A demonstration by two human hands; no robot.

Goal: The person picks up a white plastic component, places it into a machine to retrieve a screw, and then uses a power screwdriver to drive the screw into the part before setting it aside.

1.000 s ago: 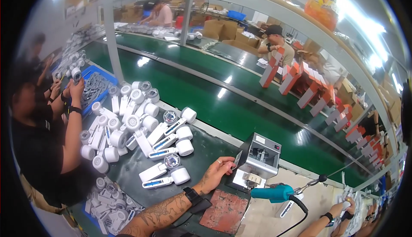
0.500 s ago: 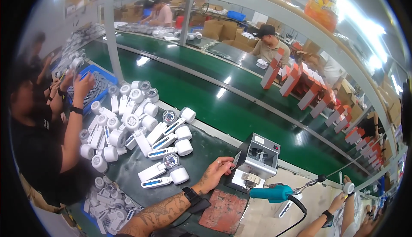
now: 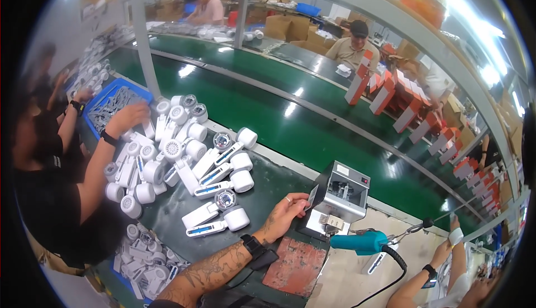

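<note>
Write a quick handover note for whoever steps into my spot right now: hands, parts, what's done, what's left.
Left hand: open, holding nothing, fingertips against the front of the grey benchtop machine.
Right hand: raised at the far right edge; its grip cannot be told.
Teal power screwdriver: beside the machine, not held.
White handheld units: piled on the dark mat to the left.
Done: cannot tell which units are finished.
Left: no unit is in hand yet.

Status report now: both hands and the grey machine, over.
Left hand rests at grey machine, fingers open. Right hand not in view. Teal power screwdriver hangs just right; white handheld devices lie left.
</note>
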